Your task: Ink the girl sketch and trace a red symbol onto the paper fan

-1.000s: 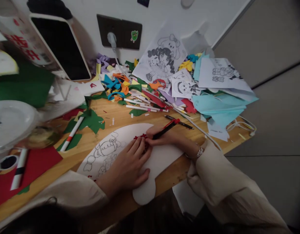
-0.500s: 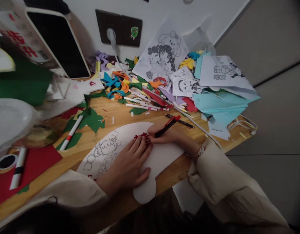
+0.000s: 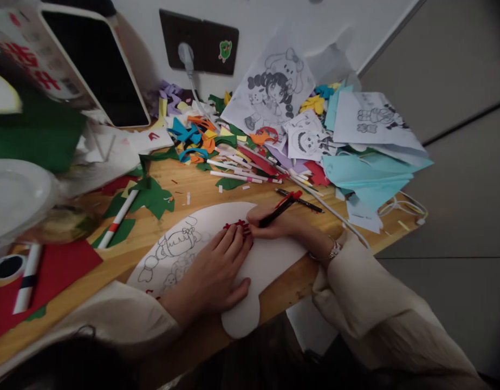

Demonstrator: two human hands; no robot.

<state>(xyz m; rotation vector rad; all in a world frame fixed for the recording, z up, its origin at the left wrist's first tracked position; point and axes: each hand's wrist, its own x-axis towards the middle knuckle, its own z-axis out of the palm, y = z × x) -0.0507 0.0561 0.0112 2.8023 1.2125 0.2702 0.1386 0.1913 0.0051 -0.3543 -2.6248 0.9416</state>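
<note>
On the wooden table lies a white fan-shaped paper with a rounded tab at the bottom. Pencil-like line drawings of cartoon figures cover its left part. My left hand rests flat on the paper, fingers stretched toward a small red cut-out or marking that the fingertips partly cover. Beside it, my right hand pinches a black pen with a red clip. The pen tip is hidden behind the fingers, close to the red shape.
A second black pen lies behind my right hand. Farther back are colourful paper scraps, several white markers and printed drawings. A phone leans at the left, above a plastic lid. A white cable crosses the right side.
Both hands keep nearly the same place on the paper, with the pen still held. The view has shifted very slightly.
</note>
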